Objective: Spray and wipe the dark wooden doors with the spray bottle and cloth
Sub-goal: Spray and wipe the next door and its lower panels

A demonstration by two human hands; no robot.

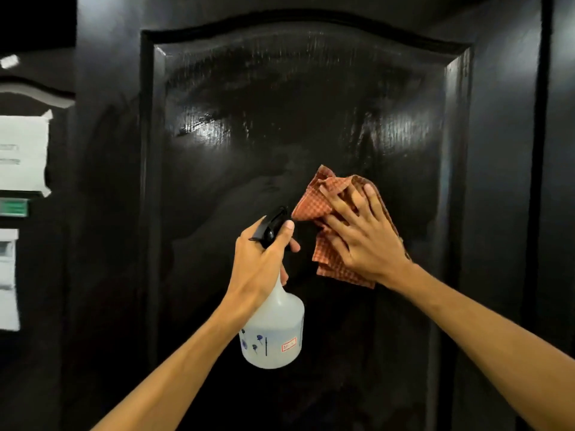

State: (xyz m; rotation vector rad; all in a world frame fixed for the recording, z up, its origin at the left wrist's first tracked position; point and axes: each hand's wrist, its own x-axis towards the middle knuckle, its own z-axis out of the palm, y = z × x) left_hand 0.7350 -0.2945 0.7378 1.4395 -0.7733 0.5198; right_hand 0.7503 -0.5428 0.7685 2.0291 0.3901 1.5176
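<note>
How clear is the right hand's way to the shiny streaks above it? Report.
Probably yes: the right hand presses the cloth on the door, and only bare wood separates it from the streaks.

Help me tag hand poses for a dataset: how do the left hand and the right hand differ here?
The left hand curls its fingers round the neck of the spray bottle; the right hand lies flat, fingers spread. The left hand holds the bottle upright; the right hand presses the checked cloth against the dark door. The left hand sits slightly lower than the right hand. Both are raised before the same door panel.
</note>
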